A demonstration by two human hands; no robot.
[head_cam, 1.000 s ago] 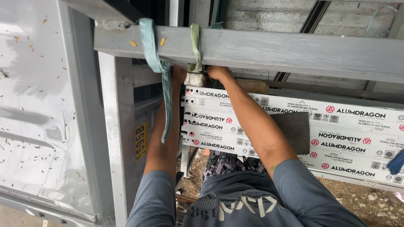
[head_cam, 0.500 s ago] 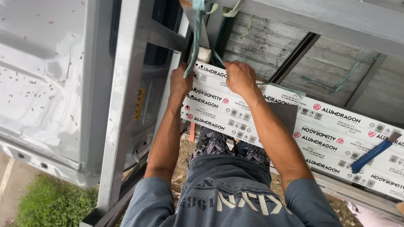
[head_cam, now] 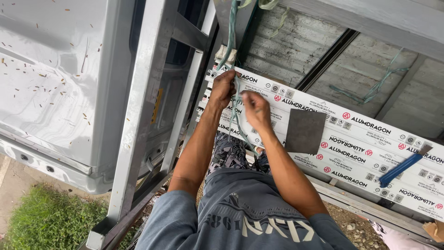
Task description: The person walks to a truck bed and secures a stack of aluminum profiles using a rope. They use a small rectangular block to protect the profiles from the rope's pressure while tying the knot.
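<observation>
Your left hand [head_cam: 223,88] and right hand [head_cam: 255,109] both pinch the thin green cord [head_cam: 237,104] at frame centre, over flat white wrapped profiles [head_cam: 351,143]. A smooth grey metal frame [head_cam: 138,115] stands upright at left; a dark square patch [head_cam: 305,131] and a blue tool [head_cam: 401,167] lie at right.

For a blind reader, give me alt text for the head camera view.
Both hands, left hand and right hand, work a thin green cord against stacked white wrapped profiles. A metal frame stands to the left.
</observation>
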